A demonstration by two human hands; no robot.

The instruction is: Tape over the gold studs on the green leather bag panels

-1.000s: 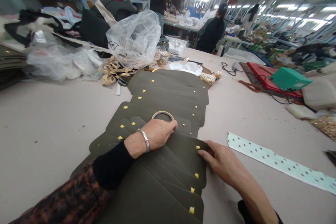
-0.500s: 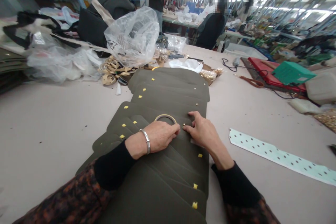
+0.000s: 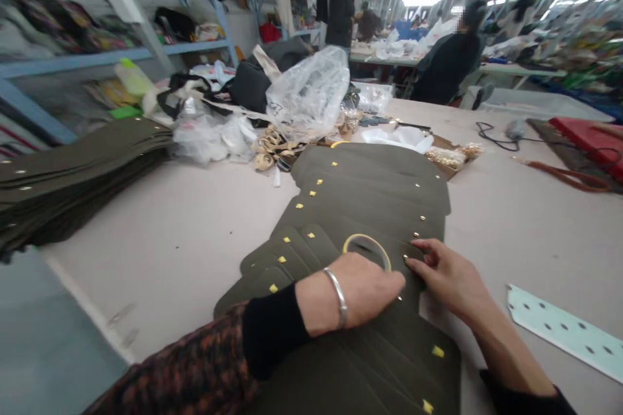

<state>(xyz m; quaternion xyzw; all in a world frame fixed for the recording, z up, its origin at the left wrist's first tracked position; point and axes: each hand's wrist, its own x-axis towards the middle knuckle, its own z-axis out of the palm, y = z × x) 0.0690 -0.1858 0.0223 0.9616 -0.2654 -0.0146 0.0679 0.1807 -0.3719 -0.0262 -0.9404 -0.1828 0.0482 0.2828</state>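
Observation:
My left hand (image 3: 367,288), with a silver bangle at the wrist, closes around a roll of yellow tape (image 3: 360,237) standing over overlapping olive-green panels (image 3: 370,198). The part of the roll under the fingers is hidden. Just to its right, my right hand (image 3: 450,275) rests on the panels with thumb and forefinger apart. The thumb tip touches a small metal stud (image 3: 405,257); the other fingers are curled. More studs (image 3: 422,218) run up the right side. Small yellow tape squares (image 3: 287,240) mark the left edges, and others lie lower right.
A stack of olive panels (image 3: 97,162) lies at the left. Clear plastic bags (image 3: 311,94) and beige straps are heaped at the back. A dotted pale-green strip (image 3: 559,327) and a red board (image 3: 586,142) are on the right. Two people (image 3: 448,58) are in the background.
My view has turned left, bringing the stack of panels into sight. Both hands sit slightly nearer me on the panels, and another stud shows above my right forefinger. The left hand keeps the tape.

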